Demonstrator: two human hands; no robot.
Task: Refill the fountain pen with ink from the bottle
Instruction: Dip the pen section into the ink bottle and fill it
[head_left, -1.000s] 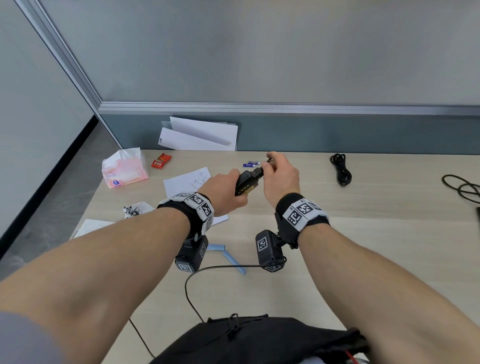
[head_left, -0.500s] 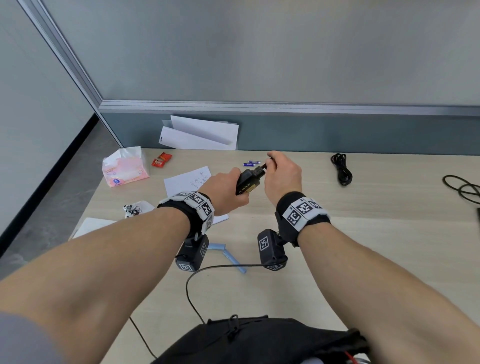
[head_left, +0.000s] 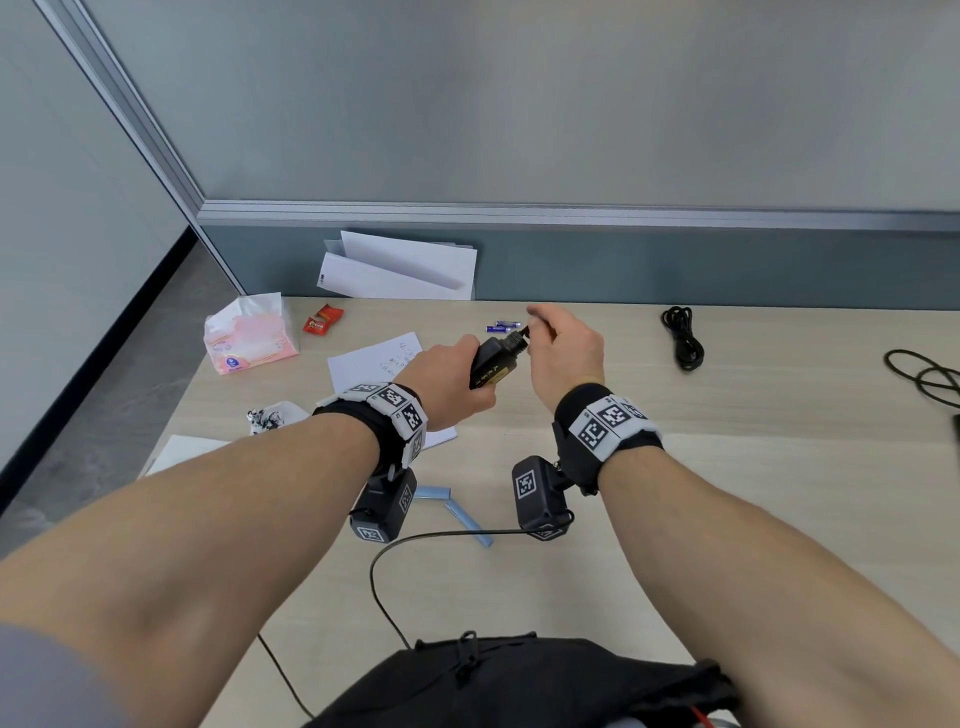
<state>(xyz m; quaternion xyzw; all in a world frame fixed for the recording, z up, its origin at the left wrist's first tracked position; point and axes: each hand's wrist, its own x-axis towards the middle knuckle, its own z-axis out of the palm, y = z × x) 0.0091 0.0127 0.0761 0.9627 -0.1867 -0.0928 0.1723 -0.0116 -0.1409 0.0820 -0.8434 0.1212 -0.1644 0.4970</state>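
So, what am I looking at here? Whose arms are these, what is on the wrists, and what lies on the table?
There is no machine, only a person's bare hands; the picture comes from a camera worn on the head, looking down. Both wrists carry black bands with printed square markers and a small black box beneath. The left hand grips a tilted black ink bottle. The right hand pinches a small dark piece at its neck, perhaps the cap. On the pale wooden desk lie a pink tissue pack, a handwritten white sheet and a coiled black cable.
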